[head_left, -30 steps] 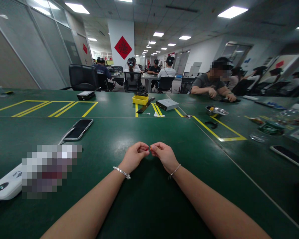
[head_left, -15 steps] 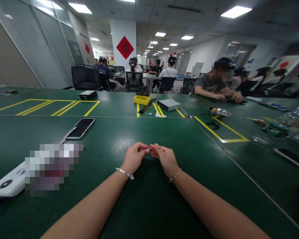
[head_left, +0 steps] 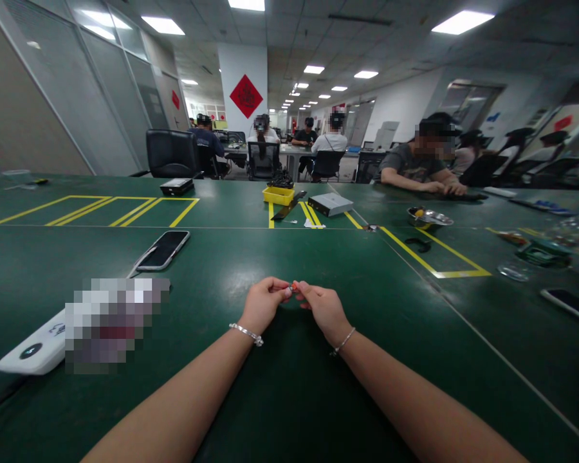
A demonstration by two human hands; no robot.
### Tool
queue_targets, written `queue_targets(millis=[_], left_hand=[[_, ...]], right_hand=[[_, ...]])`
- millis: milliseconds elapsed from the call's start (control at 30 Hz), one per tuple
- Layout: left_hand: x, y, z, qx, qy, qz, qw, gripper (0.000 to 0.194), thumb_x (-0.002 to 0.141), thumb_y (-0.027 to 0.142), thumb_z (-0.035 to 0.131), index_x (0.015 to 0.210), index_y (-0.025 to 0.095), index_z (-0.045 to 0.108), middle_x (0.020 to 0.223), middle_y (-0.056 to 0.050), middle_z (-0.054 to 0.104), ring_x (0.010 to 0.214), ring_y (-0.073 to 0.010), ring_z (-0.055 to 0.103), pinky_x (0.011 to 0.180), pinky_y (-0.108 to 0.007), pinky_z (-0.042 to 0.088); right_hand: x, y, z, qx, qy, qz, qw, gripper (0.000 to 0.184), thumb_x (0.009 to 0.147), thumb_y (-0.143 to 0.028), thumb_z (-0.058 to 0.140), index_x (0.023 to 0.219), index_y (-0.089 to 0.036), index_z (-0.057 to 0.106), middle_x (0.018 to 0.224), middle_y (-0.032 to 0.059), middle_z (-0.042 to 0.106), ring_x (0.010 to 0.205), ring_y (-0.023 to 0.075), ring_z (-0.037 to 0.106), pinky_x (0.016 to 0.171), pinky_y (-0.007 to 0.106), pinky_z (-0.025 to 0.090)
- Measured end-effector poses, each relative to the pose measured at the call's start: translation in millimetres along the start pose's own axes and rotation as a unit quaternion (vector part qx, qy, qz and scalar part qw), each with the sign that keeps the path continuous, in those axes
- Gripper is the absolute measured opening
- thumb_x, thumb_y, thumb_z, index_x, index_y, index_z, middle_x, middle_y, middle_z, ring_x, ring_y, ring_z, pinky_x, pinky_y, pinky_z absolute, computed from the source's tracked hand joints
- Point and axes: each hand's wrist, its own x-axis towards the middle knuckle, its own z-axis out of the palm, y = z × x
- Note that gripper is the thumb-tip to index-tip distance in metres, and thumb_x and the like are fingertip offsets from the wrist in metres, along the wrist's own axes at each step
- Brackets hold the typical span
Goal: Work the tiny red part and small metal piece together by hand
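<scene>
Over the green table, my left hand [head_left: 264, 303] and my right hand [head_left: 324, 310] meet at their fingertips. Pinched between them is a small orange-and-silver piece [head_left: 294, 286], too tiny to identify. Its orange part is at my right thumb and index finger, and a greyish bit shows by my left fingertips. Both hands are closed and held just above the tabletop. The fingers hide most of the piece.
On the green table [head_left: 231, 251] a phone [head_left: 164, 250] and a white device [head_left: 33, 350], partly blurred out, lie left. Farther off are a yellow tray [head_left: 278, 195], a grey box [head_left: 330, 204] and a metal bowl [head_left: 429, 218]. A person [head_left: 415, 164] sits across at right.
The whole view has shifted slightly, so things appear a little farther right and lower. My fingers keep their pinch, and the orange part shows a bit more clearly.
</scene>
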Motion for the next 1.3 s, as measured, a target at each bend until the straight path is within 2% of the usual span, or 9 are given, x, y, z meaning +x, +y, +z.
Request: queue_targets(millis=[300,433,567,667,767,867,1000,1167,1300], left_hand=[[3,-1,0.3,-0.007,-0.010,0.001,1.000,0.009,0.061,0.017,0.061,0.068,0.013,0.057,0.060,-0.001,0.061,0.056,-0.0093,0.056,0.059,-0.023,0.047],[2,-1,4.4,0.053,-0.015,0.047,0.997,0.010,0.063,0.019,0.060,0.070,0.015,0.056,0.063,0.000,0.061,0.061,-0.0107,0.057,0.061,-0.024,0.046],[-2,0,3.3,0.139,-0.071,0.106,0.982,0.020,0.063,0.018,0.060,0.083,0.017,0.056,0.080,-0.003,0.062,0.073,-0.0135,0.057,0.069,-0.027,0.046],[-4,0,-3.0,0.263,-0.091,0.188,0.942,0.032,0.065,0.021,0.059,0.097,0.021,0.054,0.100,-0.004,0.057,0.093,-0.0179,0.051,0.084,-0.033,0.038],[-5,-2,-7.6,0.353,-0.095,0.205,0.908,0.035,0.068,0.023,0.055,0.103,0.021,0.051,0.107,-0.005,0.053,0.103,-0.0207,0.045,0.091,-0.036,0.032],[-3,-6,-7.2,0.402,-0.112,0.217,0.882,0.032,0.070,0.025,0.053,0.101,0.021,0.052,0.112,-0.006,0.050,0.107,-0.0212,0.042,0.093,-0.036,0.029],[-2,-9,-5.3,0.426,-0.127,0.230,0.866,0.028,0.070,0.027,0.052,0.097,0.022,0.055,0.113,-0.006,0.050,0.107,-0.0217,0.042,0.093,-0.037,0.028],[-3,-8,-7.4,0.427,-0.134,0.228,0.864,0.030,0.072,0.029,0.050,0.101,0.023,0.053,0.115,-0.005,0.049,0.110,-0.0220,0.040,0.093,-0.038,0.028],[-4,-6,-7.7,0.439,-0.143,0.227,0.858,0.031,0.072,0.027,0.050,0.103,0.023,0.052,0.116,-0.005,0.048,0.110,-0.0209,0.039,0.095,-0.037,0.027]], right_hand=[[-5,-2,1,0.017,-0.005,0.001,1.000,0.036,0.064,-0.045,0.054,0.084,-0.017,0.066,0.082,0.0063,0.064,0.072,0.0165,0.056,0.060,0.029,0.044],[0,-1,0,0.070,-0.002,0.012,0.997,0.034,0.059,-0.042,0.060,0.080,-0.016,0.065,0.077,0.0058,0.064,0.069,0.0147,0.055,0.061,0.028,0.043],[14,-7,-15,0.031,0.008,-0.014,0.999,0.029,0.059,-0.039,0.060,0.073,-0.014,0.064,0.068,0.0047,0.063,0.060,0.0123,0.053,0.057,0.027,0.041],[30,-19,-59,-0.114,0.107,-0.061,0.986,0.025,0.064,-0.036,0.053,0.075,-0.016,0.062,0.072,0.0050,0.063,0.063,0.0137,0.053,0.058,0.026,0.040],[41,-29,-135,-0.362,0.265,-0.058,0.892,0.023,0.068,-0.031,0.046,0.076,-0.017,0.062,0.075,0.0069,0.062,0.066,0.0166,0.053,0.060,0.029,0.037],[38,-27,-220,-0.520,0.294,0.049,0.801,0.021,0.067,-0.026,0.047,0.077,-0.016,0.063,0.078,0.0125,0.061,0.068,0.0210,0.053,0.057,0.032,0.034],[17,-6,-297,-0.519,0.320,0.183,0.771,0.016,0.065,-0.023,0.051,0.069,-0.016,0.065,0.079,0.0187,0.058,0.068,0.0218,0.054,0.053,0.034,0.033],[1,17,-320,-0.501,0.405,0.249,0.724,0.020,0.063,-0.021,0.052,0.077,-0.016,0.065,0.083,0.0261,0.054,0.080,0.0309,0.054,0.050,0.038,0.032],[9,18,-304,-0.545,0.415,0.173,0.708,0.031,0.067,-0.021,0.045,0.085,-0.004,0.062,0.083,0.0350,0.051,0.087,0.0393,0.049,0.052,0.047,0.033]])
